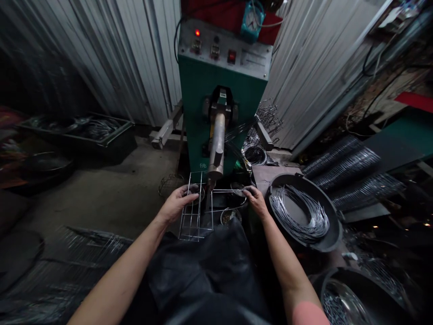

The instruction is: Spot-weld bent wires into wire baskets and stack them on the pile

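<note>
My left hand is closed on the side of a wire rack, a small grid of thin metal rods, thumb on top. My right hand pinches the right end of a thin metal wire. That wire runs leftward to the rack, just under the tip of a metal electrode arm. The arm juts out of a green machine that looks like a spot welder. Whether the tip touches the wire, I cannot tell. A dark apron covers my lap below the rack.
At right a round black pan holds a coil of cut wires. Another pan stands below it. Wire pieces fill a trough at left. Bundled wire racks lie at lower left. A small bowl sits beneath the arm.
</note>
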`<action>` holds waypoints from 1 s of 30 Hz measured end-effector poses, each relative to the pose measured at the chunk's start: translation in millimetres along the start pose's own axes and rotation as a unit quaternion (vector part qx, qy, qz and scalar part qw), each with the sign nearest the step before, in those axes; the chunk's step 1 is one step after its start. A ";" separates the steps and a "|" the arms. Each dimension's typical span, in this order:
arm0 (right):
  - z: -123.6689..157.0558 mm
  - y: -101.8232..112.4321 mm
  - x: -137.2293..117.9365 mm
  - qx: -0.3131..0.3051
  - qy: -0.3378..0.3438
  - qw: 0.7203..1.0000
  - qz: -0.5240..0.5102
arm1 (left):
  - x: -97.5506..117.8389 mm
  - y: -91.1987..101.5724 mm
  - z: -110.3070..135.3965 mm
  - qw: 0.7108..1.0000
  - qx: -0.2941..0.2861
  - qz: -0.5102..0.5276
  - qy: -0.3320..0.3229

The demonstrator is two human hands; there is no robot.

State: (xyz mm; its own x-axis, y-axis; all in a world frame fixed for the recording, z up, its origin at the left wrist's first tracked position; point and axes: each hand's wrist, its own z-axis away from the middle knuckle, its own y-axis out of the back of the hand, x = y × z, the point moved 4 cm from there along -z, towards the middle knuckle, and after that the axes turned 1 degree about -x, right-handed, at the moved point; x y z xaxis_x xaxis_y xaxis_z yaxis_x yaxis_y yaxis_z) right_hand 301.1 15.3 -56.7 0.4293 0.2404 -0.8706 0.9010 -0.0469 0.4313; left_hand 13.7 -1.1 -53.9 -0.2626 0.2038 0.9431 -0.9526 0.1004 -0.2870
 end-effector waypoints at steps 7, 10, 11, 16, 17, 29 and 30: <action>0.6 -1.3 2.7 0.009 0.010 1.000 0.012 | -2.3 1.6 -2.8 1.000 -0.008 0.004 0.000; 1.4 -1.4 4.9 0.016 0.012 1.000 0.017 | -3.1 2.1 -2.5 1.000 -0.004 -0.006 -0.005; 1.7 -1.4 5.1 0.017 0.012 1.000 0.017 | -3.4 2.2 -2.1 1.000 -0.003 -0.008 -0.004; 1.6 -1.4 2.0 0.009 -0.003 1.000 0.007 | -4.2 3.3 0.1 1.000 0.003 -0.018 -0.008; 1.4 -1.2 1.0 0.007 -0.006 1.000 0.001 | -4.7 3.6 0.3 1.000 0.004 -0.018 -0.007; -0.8 -0.7 0.7 -0.019 -0.039 0.998 -0.043 | -0.7 1.8 -1.3 0.999 -0.012 -0.023 -0.023; -0.8 -0.8 1.0 -0.020 -0.040 0.998 -0.043 | -0.9 2.1 -1.5 0.999 -0.010 -0.023 -0.023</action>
State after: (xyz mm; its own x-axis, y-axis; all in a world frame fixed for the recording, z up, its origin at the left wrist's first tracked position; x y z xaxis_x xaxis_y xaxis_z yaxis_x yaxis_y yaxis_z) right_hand 300.8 16.4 -57.7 0.3553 0.1642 -0.9202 0.9322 0.0106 0.3618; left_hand 12.1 0.4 -55.6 -0.2254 0.1536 0.9621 -0.9608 0.1289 -0.2456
